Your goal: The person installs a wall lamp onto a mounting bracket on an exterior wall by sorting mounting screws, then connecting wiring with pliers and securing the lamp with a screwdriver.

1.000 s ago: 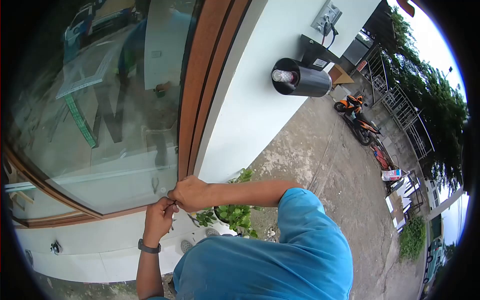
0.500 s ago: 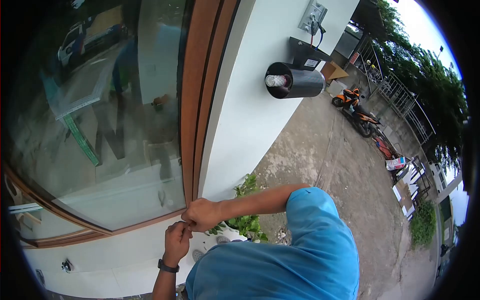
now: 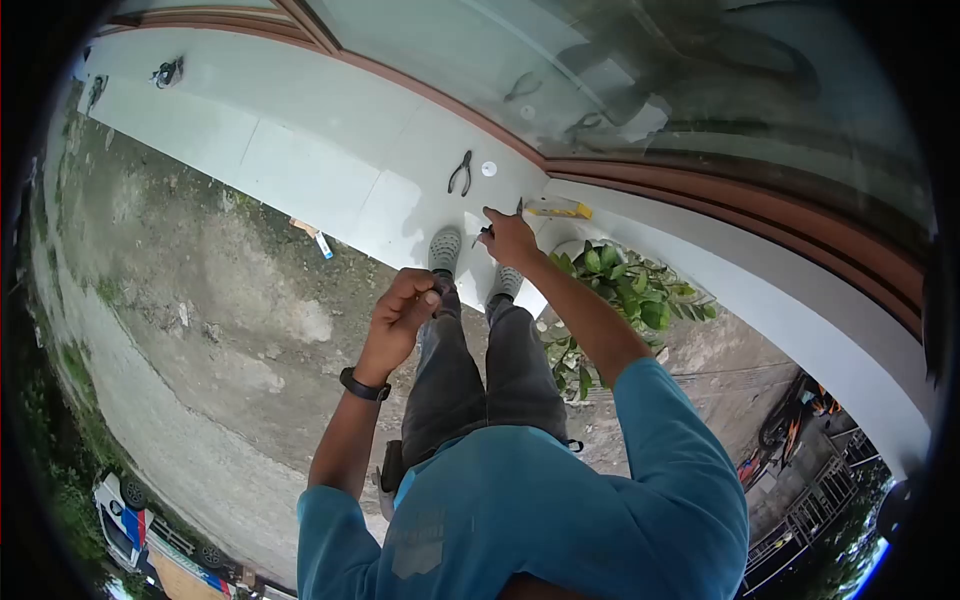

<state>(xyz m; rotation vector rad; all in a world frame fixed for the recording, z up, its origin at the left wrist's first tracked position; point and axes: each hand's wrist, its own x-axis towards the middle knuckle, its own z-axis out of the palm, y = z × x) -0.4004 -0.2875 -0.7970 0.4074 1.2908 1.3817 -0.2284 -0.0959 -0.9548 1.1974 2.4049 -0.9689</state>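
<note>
My left hand (image 3: 395, 322) is raised in front of my legs, its thumb and fingertips pressed together; what it pinches, if anything, is too small to name. My right hand (image 3: 510, 240) is over the white ledge (image 3: 310, 160), index finger stretched forward, the other fingers curled round a small dark thing I cannot make out. Beyond it, black-handled pliers (image 3: 460, 173) lie on the ledge beside a round white item (image 3: 489, 169). A yellow object (image 3: 560, 210) rests by the wall, to the right of my right hand.
A leafy plant (image 3: 640, 290) grows to the right of my legs. The brown window frame (image 3: 700, 190) runs along the ledge. A dark item (image 3: 168, 72) lies at the ledge's far left. Below the ledge is rough ground (image 3: 240, 330), with a vehicle (image 3: 130, 520) at lower left.
The view has swung down from the window and wall to the ledge and my feet. My hands, together before, are now apart, the right one reaching forward.
</note>
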